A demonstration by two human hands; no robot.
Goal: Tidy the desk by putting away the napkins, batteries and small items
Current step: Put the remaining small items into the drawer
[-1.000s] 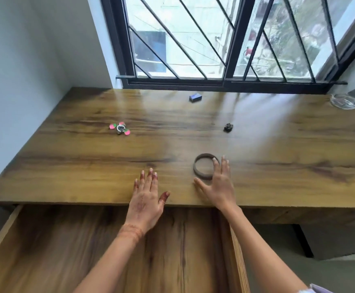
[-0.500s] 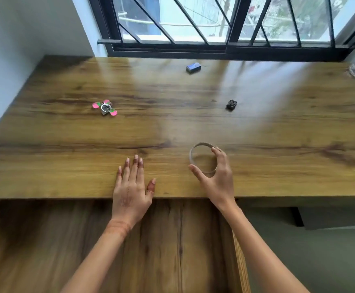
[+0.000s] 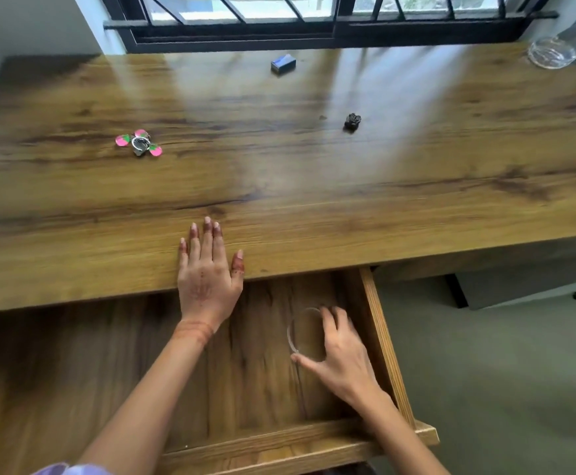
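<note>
A person's right hand (image 3: pixel 343 358) lowers a thin brown ring-shaped band (image 3: pixel 305 334) into the open wooden drawer (image 3: pixel 381 341) beneath a wood-grain desk (image 3: pixel 279 186). Half a second ago that band was pinched at the desk's front edge; it is now off the desktop and down in the drawer's right part, at five o'clock from the left hand (image 3: pixel 207 272). Thumb and fingers are clamped on the band's rim, so the release appears still to come, though blur makes it unclear whether the band already touches the drawer floor. The left hand lies flat and unclenched on the desk's front edge, holding nothing, as it did a second ago.

One small item is thus nearly stowed. Three remain on the desktop: a pink-and-green fidget spinner with a metal centre (image 3: pixel 139 144) at ten o'clock from the left hand, a small dark knobbly object (image 3: pixel 352 121) at one o'clock, and a small blue rectangular box (image 3: pixel 283 64) beyond it near the window. A clear glass dish (image 3: pixel 550 53) sits at the far right corner.
</note>
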